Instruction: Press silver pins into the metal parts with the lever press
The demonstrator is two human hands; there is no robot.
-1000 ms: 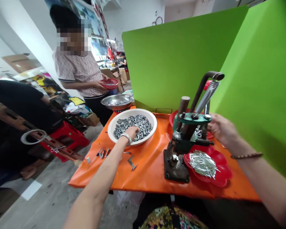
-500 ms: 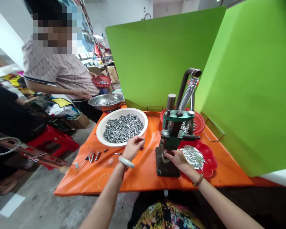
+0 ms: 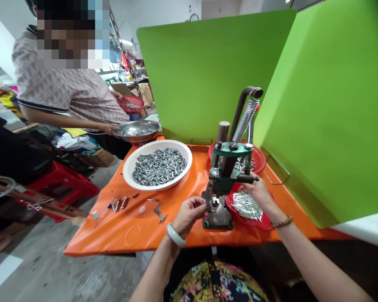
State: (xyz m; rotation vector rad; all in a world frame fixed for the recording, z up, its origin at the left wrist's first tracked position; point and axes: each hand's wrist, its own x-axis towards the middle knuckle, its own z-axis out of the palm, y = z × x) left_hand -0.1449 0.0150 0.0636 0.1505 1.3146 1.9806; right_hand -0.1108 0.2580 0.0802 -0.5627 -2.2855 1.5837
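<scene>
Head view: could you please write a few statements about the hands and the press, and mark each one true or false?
1. The left hand is at the base of the press. True.
2. The bowl is empty. False: it is full of small metal parts.
3. The right hand is over a red dish of pins. True.
4. The cloth under the press is blue. False: it is orange.
</scene>
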